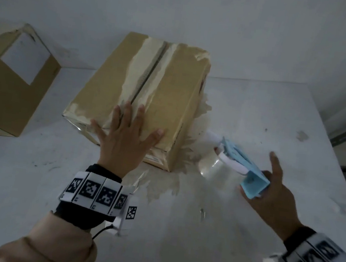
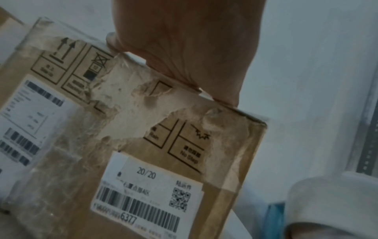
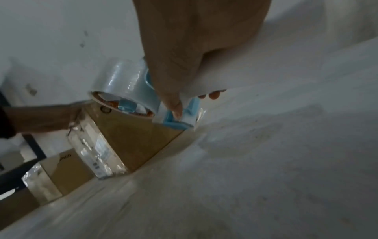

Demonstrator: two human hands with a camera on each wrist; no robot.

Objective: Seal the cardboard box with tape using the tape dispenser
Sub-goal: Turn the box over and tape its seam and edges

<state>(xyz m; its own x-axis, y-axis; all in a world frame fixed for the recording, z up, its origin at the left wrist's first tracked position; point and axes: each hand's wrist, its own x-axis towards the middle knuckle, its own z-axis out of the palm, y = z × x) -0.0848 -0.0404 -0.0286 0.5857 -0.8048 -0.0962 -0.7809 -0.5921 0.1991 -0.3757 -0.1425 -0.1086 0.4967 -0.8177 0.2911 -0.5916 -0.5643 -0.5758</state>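
On the table (image 1: 242, 235), mid-scene, the cardboard box (image 1: 172, 92) sat w/ its top seam seemingly untaped. Left hand (image 1: 123, 138) pressed flat, fingers spread, on its near end. Right hand (image 1: 274, 194) gripped the tape dispenser (image 1: 240, 160) just right of box; sealing prob. still ahead.

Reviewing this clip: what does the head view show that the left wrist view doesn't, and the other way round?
Only the head view shows the box's top seam with old tape along it, the left hand spread flat on the cardboard box, the right hand holding the blue tape dispenser beside the box, and a second box to the left.

Only the left wrist view shows the box's front face: the 20/20 barcode label and torn handling symbols.

Both show the box, the left hand and the tape roll.
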